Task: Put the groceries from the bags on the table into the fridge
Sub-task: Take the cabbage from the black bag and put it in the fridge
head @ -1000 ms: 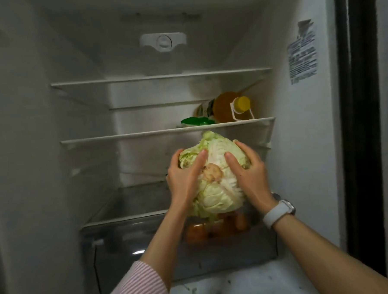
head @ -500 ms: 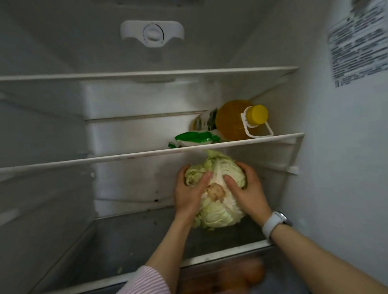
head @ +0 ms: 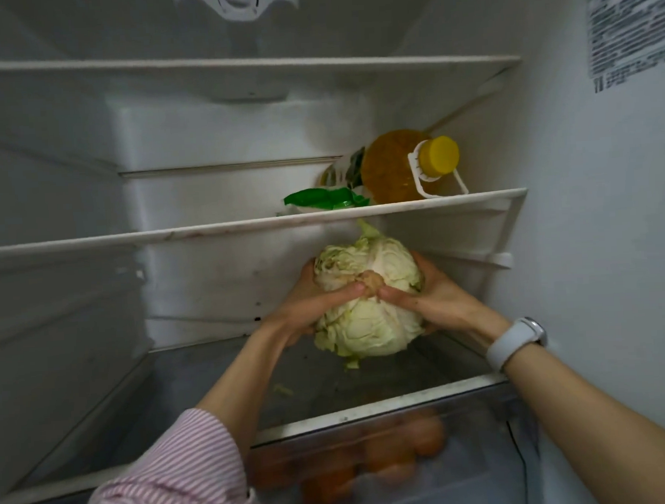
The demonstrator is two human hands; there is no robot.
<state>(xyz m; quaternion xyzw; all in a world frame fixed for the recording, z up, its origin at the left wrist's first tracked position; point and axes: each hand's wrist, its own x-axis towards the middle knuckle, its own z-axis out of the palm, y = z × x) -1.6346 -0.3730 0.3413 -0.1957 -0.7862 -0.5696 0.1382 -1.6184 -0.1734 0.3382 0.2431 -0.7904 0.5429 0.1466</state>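
A pale green cabbage (head: 369,323) sits low over the glass bottom shelf (head: 199,382) of the open fridge, stem end toward me. My left hand (head: 307,307) grips its left side and my right hand (head: 441,300) grips its right side, fingers curled round it and thumbs meeting near the stem. Whether the cabbage rests on the shelf or hangs just above it I cannot tell. A white watch (head: 514,340) is on my right wrist.
The shelf above (head: 168,233) holds a bottle of yellow oil (head: 403,167) lying on its side and a green packet (head: 326,200). Orange fruits (head: 372,457) lie in the drawer below. The fridge's right wall (head: 600,237) is close by.
Both hands have carried the cabbage deeper into the fridge and lower toward the bottom shelf. The view has moved closer in.
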